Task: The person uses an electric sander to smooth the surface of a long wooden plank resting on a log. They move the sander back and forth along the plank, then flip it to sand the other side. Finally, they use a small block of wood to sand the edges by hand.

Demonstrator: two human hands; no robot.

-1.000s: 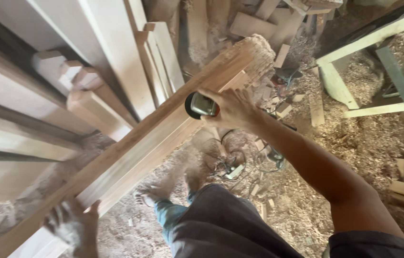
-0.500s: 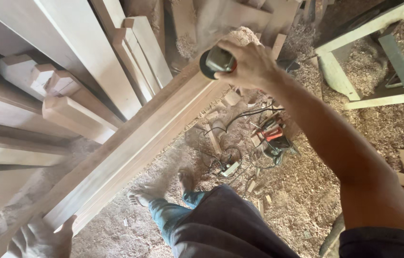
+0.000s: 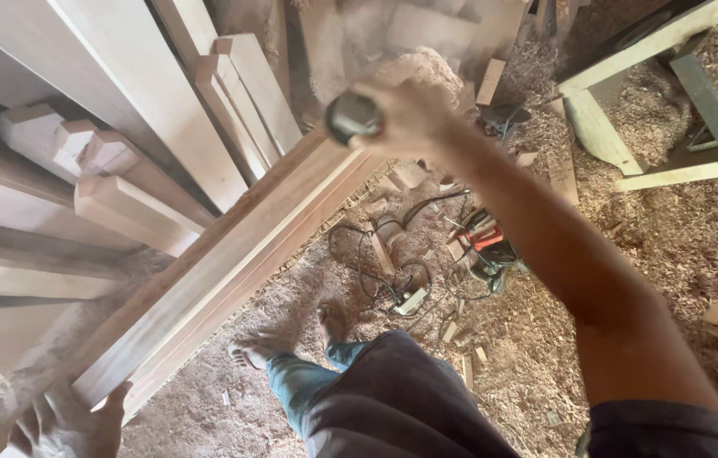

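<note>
Sawdust floor, right hand [image 3: 414,114] gripping round tool [image 3: 352,117] atop plank [image 3: 231,263], left hand [image 3: 70,424] underneath.

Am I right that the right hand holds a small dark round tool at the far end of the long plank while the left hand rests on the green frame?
Not quite: in the head view the left hand steadies the near end of the long plank, not the green frame. The right hand does hold the round tool at the far end.
</note>
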